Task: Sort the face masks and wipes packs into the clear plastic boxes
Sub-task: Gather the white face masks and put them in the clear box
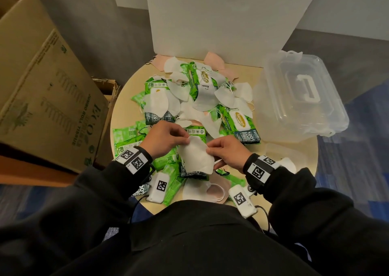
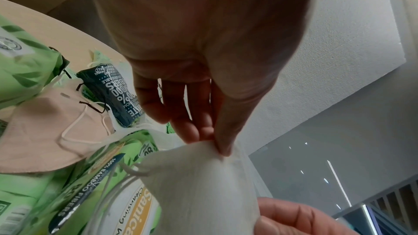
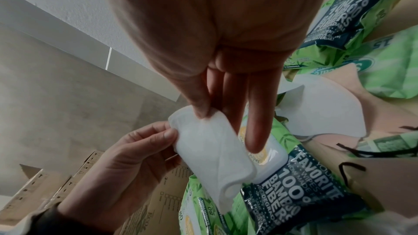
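A white face mask (image 1: 196, 155) hangs just above the pile near the table's front, held between both hands. My left hand (image 1: 168, 137) pinches its upper left edge; in the left wrist view thumb and fingers of the left hand (image 2: 212, 138) meet on the white face mask (image 2: 203, 176). My right hand (image 1: 226, 151) pinches the right edge; in the right wrist view the right hand (image 3: 208, 112) grips the white face mask (image 3: 210, 151). Green wipes packs (image 1: 244, 124) and more white masks (image 1: 162, 105) lie heaped on the round table (image 1: 294, 153). A clear plastic box (image 1: 299, 98), lid closed, stands at the right.
A large cardboard box (image 1: 48, 86) stands left of the table. A white panel (image 1: 221, 22) rises behind the pile. Pink masks (image 1: 214, 60) lie at the far edge, another pink mask (image 1: 216, 191) at the near edge. A clear lid or second box (image 1: 280, 151) lies flat near my right wrist.
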The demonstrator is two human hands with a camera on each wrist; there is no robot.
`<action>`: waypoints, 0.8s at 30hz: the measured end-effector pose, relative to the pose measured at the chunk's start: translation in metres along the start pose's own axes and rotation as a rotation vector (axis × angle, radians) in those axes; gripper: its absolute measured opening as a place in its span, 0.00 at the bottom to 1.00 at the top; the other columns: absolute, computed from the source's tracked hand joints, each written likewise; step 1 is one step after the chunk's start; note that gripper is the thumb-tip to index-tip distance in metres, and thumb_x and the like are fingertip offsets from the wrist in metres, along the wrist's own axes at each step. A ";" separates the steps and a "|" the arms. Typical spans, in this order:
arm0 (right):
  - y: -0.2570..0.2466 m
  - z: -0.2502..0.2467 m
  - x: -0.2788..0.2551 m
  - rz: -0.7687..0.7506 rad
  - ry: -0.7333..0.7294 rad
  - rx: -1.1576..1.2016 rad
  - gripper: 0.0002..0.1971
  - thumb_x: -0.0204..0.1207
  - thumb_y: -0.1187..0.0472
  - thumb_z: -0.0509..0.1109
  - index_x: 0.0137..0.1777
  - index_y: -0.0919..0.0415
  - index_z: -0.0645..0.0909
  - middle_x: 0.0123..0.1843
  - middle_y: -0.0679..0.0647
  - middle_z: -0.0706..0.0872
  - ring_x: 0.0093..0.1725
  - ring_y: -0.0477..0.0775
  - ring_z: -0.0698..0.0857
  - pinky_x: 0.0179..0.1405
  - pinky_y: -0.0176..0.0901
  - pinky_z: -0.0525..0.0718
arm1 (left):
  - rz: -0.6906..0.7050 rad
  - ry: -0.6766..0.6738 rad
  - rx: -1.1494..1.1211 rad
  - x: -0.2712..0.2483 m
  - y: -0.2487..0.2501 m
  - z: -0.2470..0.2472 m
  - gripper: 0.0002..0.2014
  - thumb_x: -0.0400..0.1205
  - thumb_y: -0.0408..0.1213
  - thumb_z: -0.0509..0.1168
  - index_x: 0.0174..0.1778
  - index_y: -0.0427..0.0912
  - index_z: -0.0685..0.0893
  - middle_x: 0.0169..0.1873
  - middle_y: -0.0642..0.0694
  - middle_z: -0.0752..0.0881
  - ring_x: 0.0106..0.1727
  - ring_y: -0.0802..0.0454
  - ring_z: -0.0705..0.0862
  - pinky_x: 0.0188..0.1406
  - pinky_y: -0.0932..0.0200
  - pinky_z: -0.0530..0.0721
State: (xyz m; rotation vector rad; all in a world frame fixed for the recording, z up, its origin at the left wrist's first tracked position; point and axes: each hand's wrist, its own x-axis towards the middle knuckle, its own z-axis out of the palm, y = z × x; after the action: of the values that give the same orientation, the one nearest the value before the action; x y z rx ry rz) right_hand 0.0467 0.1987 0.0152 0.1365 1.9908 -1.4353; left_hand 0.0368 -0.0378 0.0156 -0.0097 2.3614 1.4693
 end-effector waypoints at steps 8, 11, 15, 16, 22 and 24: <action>-0.011 -0.007 0.001 0.156 0.249 0.256 0.22 0.83 0.45 0.71 0.60 0.67 0.84 0.47 0.64 0.90 0.41 0.57 0.89 0.42 0.59 0.91 | 0.301 0.327 0.096 0.000 0.009 0.004 0.04 0.77 0.37 0.79 0.42 0.53 0.94 0.37 0.57 0.92 0.40 0.63 0.87 0.44 0.59 0.81; -0.023 -0.004 -0.005 0.269 0.076 0.616 0.21 0.85 0.48 0.69 0.62 0.68 0.83 0.51 0.66 0.93 0.46 0.61 0.93 0.45 0.61 0.93 | 0.631 0.398 0.326 -0.004 0.018 0.013 0.02 0.78 0.39 0.77 0.45 0.50 0.94 0.39 0.56 0.92 0.43 0.50 0.87 0.45 0.50 0.82; -0.031 -0.003 0.000 0.142 0.214 0.661 0.14 0.83 0.68 0.72 0.67 0.66 0.80 0.51 0.63 0.91 0.43 0.59 0.93 0.37 0.58 0.93 | 0.969 0.271 0.686 -0.007 0.019 0.032 0.03 0.81 0.37 0.75 0.46 0.50 0.93 0.39 0.54 0.90 0.44 0.45 0.83 0.42 0.51 0.74; -0.031 -0.005 0.002 0.133 0.257 0.647 0.18 0.81 0.72 0.73 0.69 0.64 0.79 0.53 0.64 0.91 0.43 0.60 0.93 0.38 0.61 0.93 | 1.001 0.260 0.723 -0.008 0.017 0.037 0.03 0.81 0.37 0.74 0.46 0.49 0.92 0.40 0.54 0.90 0.44 0.44 0.83 0.43 0.50 0.74; -0.019 -0.018 -0.006 0.072 0.308 0.431 0.18 0.77 0.76 0.74 0.66 0.65 0.82 0.51 0.63 0.93 0.42 0.59 0.94 0.35 0.56 0.93 | 1.007 0.165 0.706 -0.009 0.009 0.054 0.03 0.84 0.41 0.73 0.46 0.49 0.92 0.42 0.54 0.91 0.45 0.44 0.85 0.44 0.49 0.78; -0.013 -0.024 -0.012 0.024 0.299 0.342 0.15 0.77 0.76 0.74 0.62 0.68 0.85 0.48 0.62 0.93 0.41 0.58 0.93 0.33 0.50 0.92 | 0.912 0.177 0.524 -0.010 0.011 0.057 0.08 0.83 0.47 0.76 0.46 0.47 0.93 0.43 0.53 0.91 0.45 0.47 0.86 0.45 0.50 0.80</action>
State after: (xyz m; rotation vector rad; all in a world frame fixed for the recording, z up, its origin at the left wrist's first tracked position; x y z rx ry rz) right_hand 0.0390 0.2183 0.0361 0.5509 1.9428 -1.8167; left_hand 0.0605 0.0151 0.0057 1.2484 2.9954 1.0951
